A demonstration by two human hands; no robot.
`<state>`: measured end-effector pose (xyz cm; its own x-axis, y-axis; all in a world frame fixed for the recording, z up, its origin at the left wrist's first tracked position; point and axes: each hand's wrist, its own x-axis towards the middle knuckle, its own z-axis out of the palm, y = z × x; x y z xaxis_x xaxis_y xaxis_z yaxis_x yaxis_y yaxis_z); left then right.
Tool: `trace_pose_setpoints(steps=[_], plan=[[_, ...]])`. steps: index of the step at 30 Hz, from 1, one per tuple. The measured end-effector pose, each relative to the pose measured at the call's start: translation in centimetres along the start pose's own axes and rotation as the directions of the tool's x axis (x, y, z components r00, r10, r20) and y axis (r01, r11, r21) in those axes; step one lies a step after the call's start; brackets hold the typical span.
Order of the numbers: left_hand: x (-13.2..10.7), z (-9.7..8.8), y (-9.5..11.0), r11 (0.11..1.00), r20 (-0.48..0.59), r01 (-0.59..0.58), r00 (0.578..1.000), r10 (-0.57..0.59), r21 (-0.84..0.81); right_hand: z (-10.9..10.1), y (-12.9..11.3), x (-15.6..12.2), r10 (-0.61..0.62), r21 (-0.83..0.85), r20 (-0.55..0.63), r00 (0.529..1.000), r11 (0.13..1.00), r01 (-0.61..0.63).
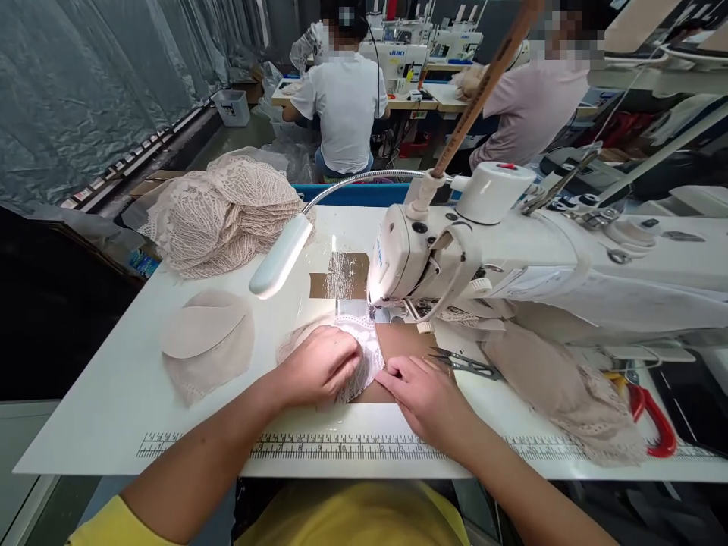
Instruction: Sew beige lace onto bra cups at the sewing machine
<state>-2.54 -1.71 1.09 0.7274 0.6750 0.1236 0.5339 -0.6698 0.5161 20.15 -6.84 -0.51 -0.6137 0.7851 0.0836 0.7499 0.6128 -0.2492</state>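
A white-and-beige lace piece [368, 341] lies under the needle area of the white sewing machine [398, 254]. My left hand [325, 364] is closed over its left part, fingers curled down onto the lace. At its lower right edge, the thumb and forefinger of my right hand [424, 398] are pressed together on the lace. The rest of that hand bends over the brown plate [406, 341]. Just beyond my right fingers lie thread snips [469, 365]. My left fingertips are partly hidden.
A lace stack [221, 208] stands at the back left, with a beige fabric piece [208, 341] in front. A lamp [281, 254] overhangs the table. Beige lace fabric [546, 379] and red-handled scissors [660, 425] lie right. Two people [349, 106] sit beyond.
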Motion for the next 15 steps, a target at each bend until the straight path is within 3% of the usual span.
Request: trace_pose_setpoints(steps=[6, 15], plan=[[-0.2, 1.4, -0.1, 0.959, 0.049, -0.198, 0.980, 0.193, 0.202, 0.9, -0.6, -1.2, 0.023, 0.052, -0.084, 0.996, 0.998, -0.019], [-0.2, 2.4, 0.3, 0.919, 0.050, -0.216, 0.976, 0.212, 0.329, 0.7, -0.5, -1.0, 0.002, 0.079, -0.128, 0.992, 0.997, 0.008]])
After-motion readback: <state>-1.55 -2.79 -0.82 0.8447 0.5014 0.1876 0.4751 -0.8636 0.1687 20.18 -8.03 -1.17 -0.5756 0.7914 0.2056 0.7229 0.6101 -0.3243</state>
